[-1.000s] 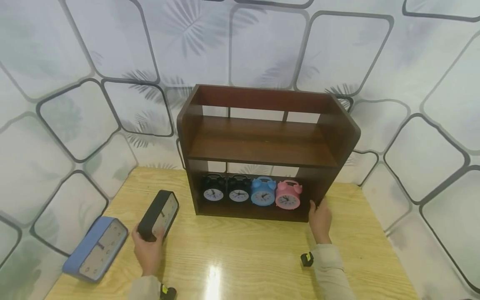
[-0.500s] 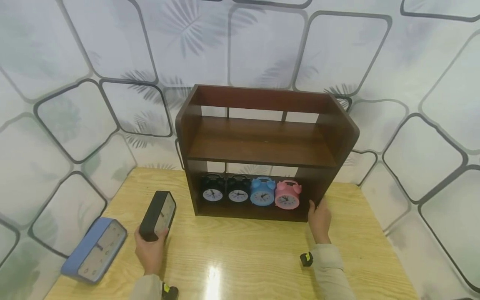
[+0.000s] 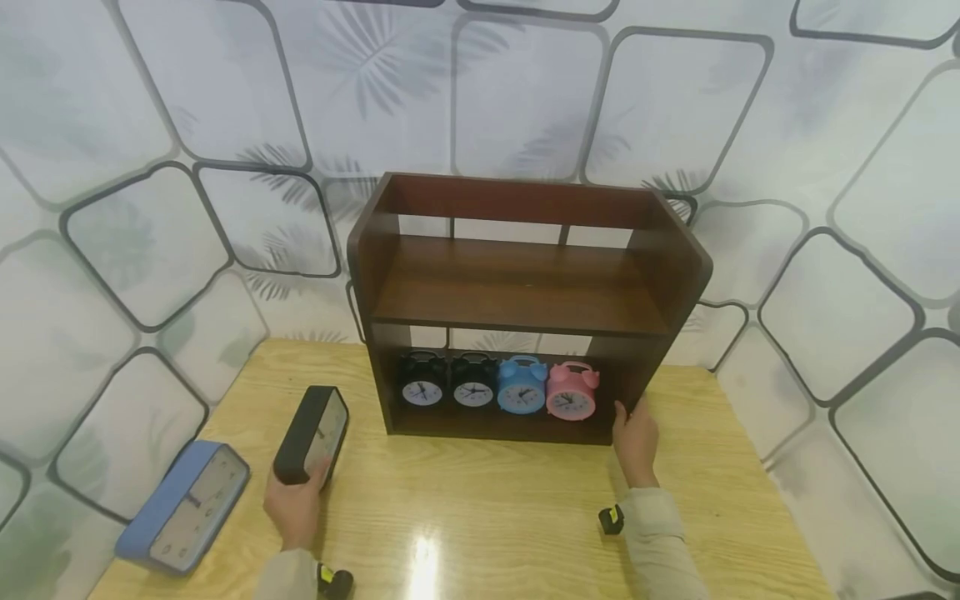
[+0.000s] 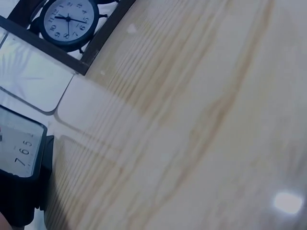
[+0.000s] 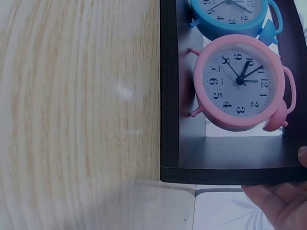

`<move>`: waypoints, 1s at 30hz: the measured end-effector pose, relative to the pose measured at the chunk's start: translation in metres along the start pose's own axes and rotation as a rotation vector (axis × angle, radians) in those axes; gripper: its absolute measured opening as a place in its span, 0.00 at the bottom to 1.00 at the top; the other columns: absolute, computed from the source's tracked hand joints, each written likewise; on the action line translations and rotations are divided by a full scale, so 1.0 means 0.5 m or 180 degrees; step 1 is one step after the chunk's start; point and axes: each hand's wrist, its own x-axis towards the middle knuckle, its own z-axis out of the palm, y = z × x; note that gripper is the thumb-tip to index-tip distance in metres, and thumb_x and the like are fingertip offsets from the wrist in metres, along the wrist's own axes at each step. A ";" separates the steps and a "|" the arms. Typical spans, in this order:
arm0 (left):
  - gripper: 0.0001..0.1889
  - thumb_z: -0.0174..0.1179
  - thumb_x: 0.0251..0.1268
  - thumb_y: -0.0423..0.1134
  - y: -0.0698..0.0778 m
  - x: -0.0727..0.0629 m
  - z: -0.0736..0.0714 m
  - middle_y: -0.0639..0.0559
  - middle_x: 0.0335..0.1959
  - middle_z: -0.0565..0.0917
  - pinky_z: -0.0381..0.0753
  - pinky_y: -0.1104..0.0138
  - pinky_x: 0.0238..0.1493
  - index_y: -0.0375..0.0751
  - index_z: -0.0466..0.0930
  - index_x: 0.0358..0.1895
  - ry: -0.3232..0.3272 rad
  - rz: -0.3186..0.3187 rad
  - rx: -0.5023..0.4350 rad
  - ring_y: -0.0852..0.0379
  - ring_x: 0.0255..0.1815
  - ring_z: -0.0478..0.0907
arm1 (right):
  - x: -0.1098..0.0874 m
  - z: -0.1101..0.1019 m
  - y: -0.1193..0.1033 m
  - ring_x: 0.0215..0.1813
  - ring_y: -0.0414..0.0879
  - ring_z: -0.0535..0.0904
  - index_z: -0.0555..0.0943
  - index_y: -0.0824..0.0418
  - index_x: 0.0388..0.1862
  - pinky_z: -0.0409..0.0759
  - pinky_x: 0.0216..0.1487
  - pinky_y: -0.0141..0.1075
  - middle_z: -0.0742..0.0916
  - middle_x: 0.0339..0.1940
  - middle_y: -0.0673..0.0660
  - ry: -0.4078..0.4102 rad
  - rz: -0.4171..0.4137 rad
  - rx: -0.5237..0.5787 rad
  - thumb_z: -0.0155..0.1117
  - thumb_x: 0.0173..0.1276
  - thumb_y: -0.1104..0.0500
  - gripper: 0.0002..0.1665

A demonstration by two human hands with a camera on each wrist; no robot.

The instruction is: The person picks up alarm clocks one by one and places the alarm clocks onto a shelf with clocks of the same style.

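My left hand (image 3: 292, 507) grips the near end of a black box-shaped clock (image 3: 306, 437) at the left of the table, its pale face turned right. In the left wrist view the digits 5, 6 and 7 show on that clock's face (image 4: 21, 151). A dark brown two-tier shelf (image 3: 517, 287) stands at the back middle. My right hand (image 3: 636, 446) holds the lower part of its right side panel. In the right wrist view the thumb (image 5: 302, 156) lies inside the panel and the fingers (image 5: 271, 199) outside.
Several twin-bell alarm clocks line the lower tier: two black (image 3: 422, 383), a blue one (image 3: 522, 386) and a pink one (image 3: 572, 392). The upper tier's board (image 3: 517, 292) is bare. A blue box-shaped clock (image 3: 183, 508) lies left of my left hand. Patterned walls (image 3: 525, 100) enclose the table.
The black box-shaped clock in my left hand has turned slightly. The head view has shifted a little. My right hand keeps its hold on the shelf.
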 end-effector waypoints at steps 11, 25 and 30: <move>0.36 0.71 0.49 0.44 -0.003 0.013 -0.016 0.27 0.58 0.74 0.65 0.46 0.62 0.25 0.69 0.58 -0.0198 -0.0158 0.0097 0.33 0.61 0.69 | -0.001 0.003 0.004 0.38 0.78 0.76 0.69 0.76 0.51 0.70 0.38 0.62 0.80 0.35 0.82 0.0128 -0.0133 0.0100 0.53 0.70 0.57 0.22; 0.36 0.68 0.53 0.47 -0.003 0.023 -0.037 0.24 0.55 0.74 0.67 0.45 0.60 0.22 0.68 0.57 -0.0443 -0.0069 0.0414 0.31 0.57 0.71 | 0.000 0.000 0.000 0.41 0.77 0.77 0.69 0.76 0.52 0.72 0.42 0.62 0.81 0.39 0.81 -0.0015 -0.0020 -0.0002 0.56 0.67 0.63 0.20; 0.35 0.67 0.54 0.48 -0.002 0.024 -0.042 0.24 0.54 0.75 0.68 0.45 0.59 0.22 0.69 0.56 -0.0524 -0.0025 0.0515 0.31 0.56 0.72 | 0.000 0.001 0.001 0.42 0.77 0.77 0.69 0.76 0.52 0.72 0.42 0.62 0.81 0.39 0.81 -0.0014 -0.0028 0.0014 0.56 0.67 0.63 0.20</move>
